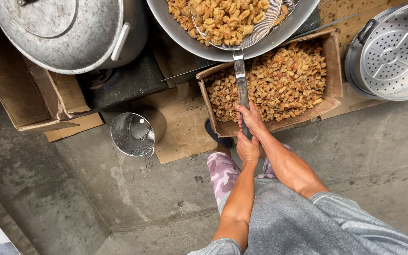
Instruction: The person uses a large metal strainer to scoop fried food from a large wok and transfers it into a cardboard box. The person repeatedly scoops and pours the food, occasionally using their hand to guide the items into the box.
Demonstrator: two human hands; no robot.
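Both my hands grip the long metal handle (240, 80) of a wire skimmer (256, 26). My right hand (251, 118) holds it higher up; my left hand (248, 147) closes on the handle's end just below. The skimmer's basket is loaded with golden fried pieces (223, 19) and rests inside a big metal wok (204, 42) at the top. Under the handle stands a cardboard box (334, 71) filled with darker brown fried pieces (275, 80).
A large covered aluminium pot (67, 33) sits on a dark stove at top left. A metal steamer pot with a perforated tray (393, 52) is at right. A small steel mug (133, 134) stands on flattened cardboard (180, 127). The floor is concrete.
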